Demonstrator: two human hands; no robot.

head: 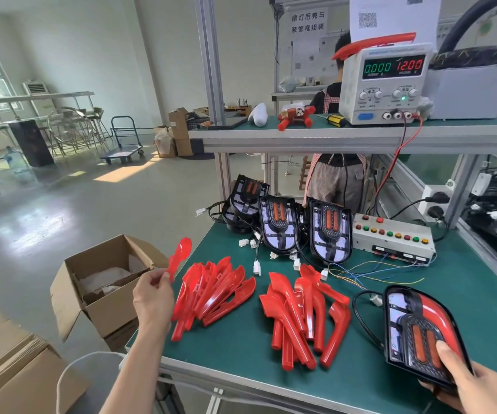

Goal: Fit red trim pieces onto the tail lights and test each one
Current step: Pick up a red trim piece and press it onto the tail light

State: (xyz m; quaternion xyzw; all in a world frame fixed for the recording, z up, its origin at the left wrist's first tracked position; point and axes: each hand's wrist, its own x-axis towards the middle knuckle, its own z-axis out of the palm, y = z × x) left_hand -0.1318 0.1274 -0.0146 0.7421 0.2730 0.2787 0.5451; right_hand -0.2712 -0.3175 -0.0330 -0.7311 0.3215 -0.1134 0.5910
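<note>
While the left hand (151,297) pinches a red trim piece (178,258), the right hand (474,383) grips a tail light (420,330).

An open cardboard box (104,282) stands on the floor just off the bench's (241,354) left edge. On the shelf (346,135) above the bench's far edge a power supply (383,85) reads 0.000 and 12.00, with a yellow-handled tool (335,119) just left of it. A grey button box (393,239) sits near the bench's far right corner, thin coloured wires (369,273) trailing from it.
</note>
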